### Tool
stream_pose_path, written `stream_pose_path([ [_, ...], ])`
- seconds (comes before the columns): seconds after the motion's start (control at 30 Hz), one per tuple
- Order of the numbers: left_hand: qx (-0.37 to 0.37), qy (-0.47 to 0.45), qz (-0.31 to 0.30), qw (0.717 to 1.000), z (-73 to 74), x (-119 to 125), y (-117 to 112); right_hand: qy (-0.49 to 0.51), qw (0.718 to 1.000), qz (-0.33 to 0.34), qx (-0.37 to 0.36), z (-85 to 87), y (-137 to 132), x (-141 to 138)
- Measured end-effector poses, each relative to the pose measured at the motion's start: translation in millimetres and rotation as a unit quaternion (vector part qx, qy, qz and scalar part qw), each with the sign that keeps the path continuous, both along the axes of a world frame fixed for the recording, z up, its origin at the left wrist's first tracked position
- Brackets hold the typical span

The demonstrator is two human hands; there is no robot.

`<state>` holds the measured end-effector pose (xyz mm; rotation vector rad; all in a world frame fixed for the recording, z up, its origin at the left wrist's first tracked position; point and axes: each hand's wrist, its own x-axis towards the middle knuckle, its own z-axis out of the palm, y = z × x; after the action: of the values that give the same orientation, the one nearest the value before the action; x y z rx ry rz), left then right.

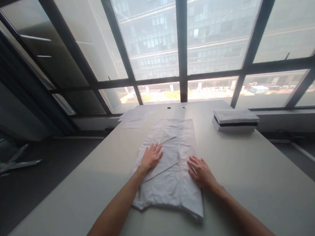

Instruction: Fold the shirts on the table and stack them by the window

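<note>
A white garment [167, 182], folded into a long panel, lies flat on the table in front of me. Creases and slanting folds run across its surface, and its near edge is uneven. My left hand [151, 156] rests on the left part of the cloth with its fingers spread. On the right edge of the cloth lies my right hand [201, 172], palm down with the fingers apart. Neither hand grips the fabric. What kind of garment it is, I cannot make out.
The white table [90, 195] reaches toward tall windows. At its back right sits a stack of folded cloths [235, 119], white with a dark layer. Sheets of paper [135, 116] lie at the back left. A chair base [11, 163] stands on the floor at left.
</note>
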<state>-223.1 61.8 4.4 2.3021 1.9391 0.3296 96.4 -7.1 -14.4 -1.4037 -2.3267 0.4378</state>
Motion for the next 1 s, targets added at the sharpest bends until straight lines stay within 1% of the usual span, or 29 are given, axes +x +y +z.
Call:
stream_pose_path([
  [0.07, 0.0, 0.062, 0.004, 0.998, -0.5, -0.2, -2.3, -0.002, 1.0, -0.002, 0.001, 3.3, -1.5, -1.3],
  [0.13, 0.0, 0.093, 0.005, 0.996, -0.6, 2.8, -7.2, -0.008, 1.0, -0.014, 0.013, 8.3, -3.1, -2.2],
  [0.2, 0.004, 0.097, 0.005, 0.995, -2.9, 10.4, -15.7, -0.022, 0.998, -0.044, 0.036, 14.3, -4.5, -1.8],
  [0.33, 0.035, 0.081, 0.026, 0.996, -13.9, 31.9, -37.4, -0.06, 0.988, -0.123, 0.071, 23.9, -6.0, 2.8],
  [0.4, 0.045, 0.068, 0.036, 0.996, -18.4, 39.4, -44.9, -0.054, 0.985, -0.142, 0.079, 26.4, -7.3, 3.6],
  [0.47, 0.043, 0.055, 0.039, 0.997, -20.3, 43.3, -48.1, -0.028, 0.989, -0.12, 0.083, 27.3, -9.4, 0.3],
  [0.53, 0.04, 0.044, 0.04, 0.997, -20.2, 44.8, -48.0, -0.013, 0.995, -0.062, 0.076, 26.0, -12.2, -7.6],
  [0.6, 0.042, 0.035, 0.04, 0.998, -19.1, 45.0, -46.5, -0.025, 0.998, -0.012, 0.057, 22.4, -14.4, -18.6],
  [0.63, 0.042, 0.031, 0.041, 0.998, -18.4, 44.7, -45.7, -0.038, 0.998, -0.002, 0.045, 20.0, -14.9, -24.4],
  [0.73, 0.04, 0.026, 0.049, 0.998, -15.6, 41.0, -43.9, -0.066, 0.997, -0.017, 0.02, 13.7, -11.5, -39.8],
  [0.83, 0.035, 0.029, 0.062, 0.997, -12.0, 31.2, -43.5, -0.045, 0.998, -0.041, 0.021, 14.4, -1.0, -48.7],
  [0.93, 0.035, 0.037, 0.068, 0.996, -9.7, 19.7, -43.8, 0.047, 0.998, -0.04, 0.028, 21.5, 12.0, -46.8],
  [1.0, 0.038, 0.043, 0.072, 0.996, -9.8, 14.7, -44.0, 0.137, 0.988, -0.054, 0.037, 25.1, 19.3, -36.0],
])
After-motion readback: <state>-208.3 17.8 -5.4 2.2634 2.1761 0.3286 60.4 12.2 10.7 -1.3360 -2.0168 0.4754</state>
